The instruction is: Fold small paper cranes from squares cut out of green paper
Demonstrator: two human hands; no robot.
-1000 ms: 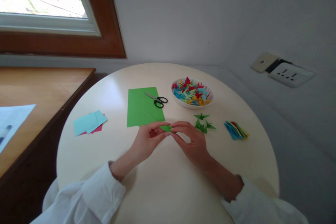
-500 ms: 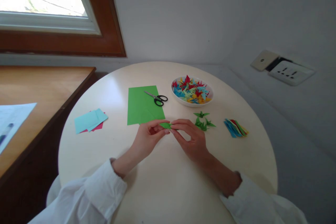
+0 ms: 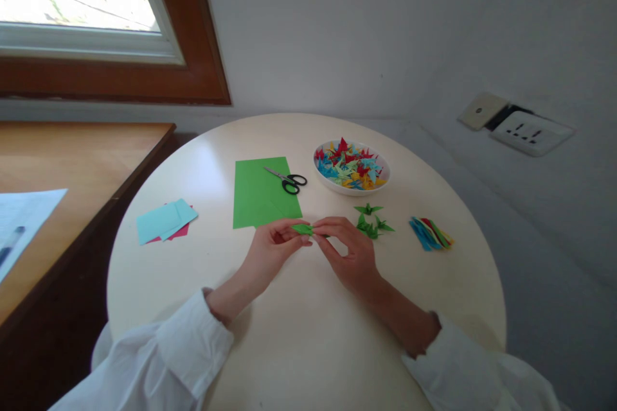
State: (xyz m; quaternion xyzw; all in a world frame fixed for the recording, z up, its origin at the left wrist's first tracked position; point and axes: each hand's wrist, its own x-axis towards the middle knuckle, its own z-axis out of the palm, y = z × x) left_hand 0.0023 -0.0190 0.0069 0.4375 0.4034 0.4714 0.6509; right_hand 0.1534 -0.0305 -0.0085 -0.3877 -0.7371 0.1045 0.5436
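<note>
A small piece of folded green paper (image 3: 303,229) is pinched between my two hands over the middle of the round table. My left hand (image 3: 276,245) grips its left side between thumb and fingers. The fingertips of my right hand (image 3: 351,249) close on its right end, hiding part of it. Just beyond my right hand lie several green paper cranes (image 3: 369,226). Past my left hand is a green sheet of paper (image 3: 258,192), with black-handled scissors (image 3: 289,181) resting across its right side.
A white bowl (image 3: 351,191) full of colourful paper cranes stands at the back. Coloured paper strips (image 3: 430,234) lie at the right, light blue paper pieces (image 3: 164,221) over a red one at the left. A wooden desk (image 3: 87,148) adjoins the left side, below a window.
Both hands keep their pinch on the folded green paper, with only slight finger movement. The whole view has shifted very slightly.
</note>
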